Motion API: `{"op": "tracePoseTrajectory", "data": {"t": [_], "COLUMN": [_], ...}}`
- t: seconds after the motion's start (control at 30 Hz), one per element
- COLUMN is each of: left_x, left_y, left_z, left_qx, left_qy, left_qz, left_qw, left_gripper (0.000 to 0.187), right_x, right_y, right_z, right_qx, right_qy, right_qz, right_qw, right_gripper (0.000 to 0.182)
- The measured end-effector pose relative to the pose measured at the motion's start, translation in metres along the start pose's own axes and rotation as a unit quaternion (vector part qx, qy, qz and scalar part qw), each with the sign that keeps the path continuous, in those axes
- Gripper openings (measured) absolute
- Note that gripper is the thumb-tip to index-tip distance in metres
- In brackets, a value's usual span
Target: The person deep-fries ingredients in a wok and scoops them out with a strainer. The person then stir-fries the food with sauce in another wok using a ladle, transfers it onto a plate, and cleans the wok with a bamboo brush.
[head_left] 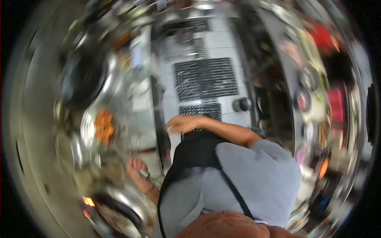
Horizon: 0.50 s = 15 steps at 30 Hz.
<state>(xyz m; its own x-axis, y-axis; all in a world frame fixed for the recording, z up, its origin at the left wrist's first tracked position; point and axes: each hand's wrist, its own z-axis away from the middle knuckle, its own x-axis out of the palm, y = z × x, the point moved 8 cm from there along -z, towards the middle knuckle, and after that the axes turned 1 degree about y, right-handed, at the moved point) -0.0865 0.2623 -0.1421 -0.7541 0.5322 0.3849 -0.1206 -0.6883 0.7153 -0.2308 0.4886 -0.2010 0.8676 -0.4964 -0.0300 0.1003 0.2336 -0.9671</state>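
My left hand (137, 169) is at the edge of the counter on the left, its fingers curled. A small pale object (144, 173) shows at the thumb side, too blurred to name. Just beyond the fingers lies a dark brown handle-like stick (145, 150). My right hand (183, 124) reaches across in front of my black apron (196, 152), fingers drawn together. A whitish bit (170, 127) shows at its fingertips; I cannot make out what it is. Near the left hand stands a metal bowl with orange food pieces (104, 127).
A dark wok (83, 77) sits at the far left, and a pan (115, 214) stands near flames (88, 201). Black mats (206, 79) lie on the white tiled floor. A dark round container (241, 104) stands on the floor. Bowls (308, 77) crowd the right counter.
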Motion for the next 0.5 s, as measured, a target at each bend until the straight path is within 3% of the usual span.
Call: {"op": "tracePoseTrajectory", "data": {"t": [0.07,0.13,0.17,0.27,0.33,0.5], "left_x": [-0.025,-0.045,-0.045,-0.049,-0.06,-0.074], "left_y": [0.007,0.007,0.01,0.021,0.021,0.021], "left_z": [0.011,0.019,0.023,0.036,0.044,0.067], "left_qx": [0.024,0.019,0.021,0.051,0.068,0.105], "left_qy": [0.008,-0.016,-0.023,0.007,0.001,0.007], "left_qz": [0.026,0.068,0.086,0.115,0.139,0.163], "left_qw": [0.999,0.997,0.996,0.992,0.988,0.981], "left_gripper": [0.027,0.027,0.027,0.024,0.024,0.025], "right_x": [-0.021,-0.035,-0.04,-0.039,-0.02,0.066], "right_y": [0.056,0.04,0.054,0.057,0.03,-0.027], "right_z": [0.003,0.02,0.021,-0.006,-0.028,-0.094], "right_qx": [0.021,0.068,0.163,0.114,0.081,-0.149], "right_qy": [0.073,0.098,0.103,0.096,0.059,-0.001], "right_qz": [0.009,-0.021,-0.047,-0.015,0.083,0.212], "right_qw": [0.997,0.993,0.98,0.989,0.992,0.966], "right_gripper": [0.041,0.036,0.035,0.032,0.026,0.012]}}
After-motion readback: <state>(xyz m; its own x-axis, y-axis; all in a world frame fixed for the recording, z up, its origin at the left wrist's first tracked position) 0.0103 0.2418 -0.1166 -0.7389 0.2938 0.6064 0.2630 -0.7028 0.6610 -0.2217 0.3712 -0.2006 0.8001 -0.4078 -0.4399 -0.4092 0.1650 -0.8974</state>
